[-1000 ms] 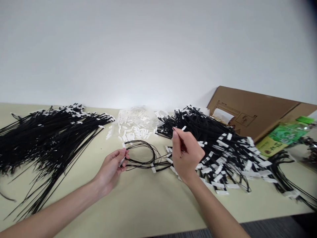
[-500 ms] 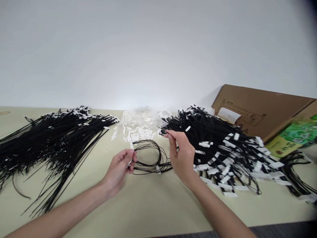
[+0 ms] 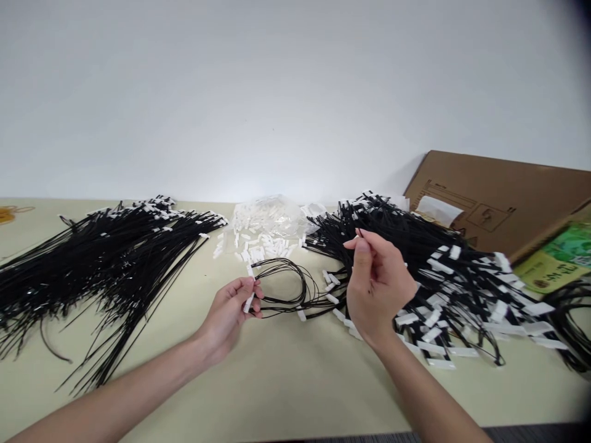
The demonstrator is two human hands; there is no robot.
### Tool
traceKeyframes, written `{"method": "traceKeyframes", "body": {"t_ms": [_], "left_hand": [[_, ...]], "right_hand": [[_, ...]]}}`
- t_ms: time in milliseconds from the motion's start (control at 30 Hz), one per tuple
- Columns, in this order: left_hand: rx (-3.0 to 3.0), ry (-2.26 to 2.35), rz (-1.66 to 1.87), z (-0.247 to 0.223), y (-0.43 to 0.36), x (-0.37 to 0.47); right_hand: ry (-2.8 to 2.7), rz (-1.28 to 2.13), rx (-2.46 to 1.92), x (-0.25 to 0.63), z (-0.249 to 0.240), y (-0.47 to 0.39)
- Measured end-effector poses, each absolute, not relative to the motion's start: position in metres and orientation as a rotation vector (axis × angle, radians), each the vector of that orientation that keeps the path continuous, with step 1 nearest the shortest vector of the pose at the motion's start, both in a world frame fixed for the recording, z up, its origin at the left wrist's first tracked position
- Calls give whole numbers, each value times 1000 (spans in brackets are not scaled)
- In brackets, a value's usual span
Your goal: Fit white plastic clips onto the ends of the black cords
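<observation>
Between thumb and fingers, my left hand (image 3: pixel 233 314) grips a long white connector (image 3: pixel 250 301). From it, thin black wires (image 3: pixel 289 266) curve to the right in a loop over the table. My right hand (image 3: pixel 381 283) is raised in front of the right-hand wire pile, its thumb and forefinger pinched on the end of a thin black wire (image 3: pixel 359 232). Where the rest of that wire runs, I cannot make out. Small white connector housings (image 3: pixel 265 246) lie scattered behind the loop.
A clear plastic bag (image 3: pixel 272 215) of white pieces stands near the wall. Large piles of black wires lie at left (image 3: pixel 92 277) and right (image 3: pixel 392 221), the right one with white connectors. A cardboard box (image 3: pixel 498 191) and a green-yellow packet (image 3: pixel 558 258) are at far right.
My right hand has moved right and turned, lifting a wire end away from the loop. My left hand still grips the connector, nearly in place. The view has shifted slightly.
</observation>
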State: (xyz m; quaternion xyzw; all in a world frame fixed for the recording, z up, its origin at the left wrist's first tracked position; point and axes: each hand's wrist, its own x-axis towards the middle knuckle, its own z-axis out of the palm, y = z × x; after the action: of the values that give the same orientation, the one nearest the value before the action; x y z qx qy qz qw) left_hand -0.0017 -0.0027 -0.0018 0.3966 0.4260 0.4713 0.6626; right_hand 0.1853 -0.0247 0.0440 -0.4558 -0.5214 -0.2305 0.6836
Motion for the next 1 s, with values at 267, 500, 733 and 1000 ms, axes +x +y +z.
{"method": "traceKeyframes", "body": {"t_ms": [267,500,733,1000], "left_hand": [[867,962,1054,-1,-3,-1],[802,946,1040,-2,-1,-1],[904,886,1025,1,-5,0],[969,844,1000,5,-8,2]], "right_hand": [[-1146,-519,-981,186,45,-26],[-1279,-482,-1058,188,43,-23],[-1655,-331,-1012,181,30,-17],[-2005,-291,-955,169,13,-15]]}}
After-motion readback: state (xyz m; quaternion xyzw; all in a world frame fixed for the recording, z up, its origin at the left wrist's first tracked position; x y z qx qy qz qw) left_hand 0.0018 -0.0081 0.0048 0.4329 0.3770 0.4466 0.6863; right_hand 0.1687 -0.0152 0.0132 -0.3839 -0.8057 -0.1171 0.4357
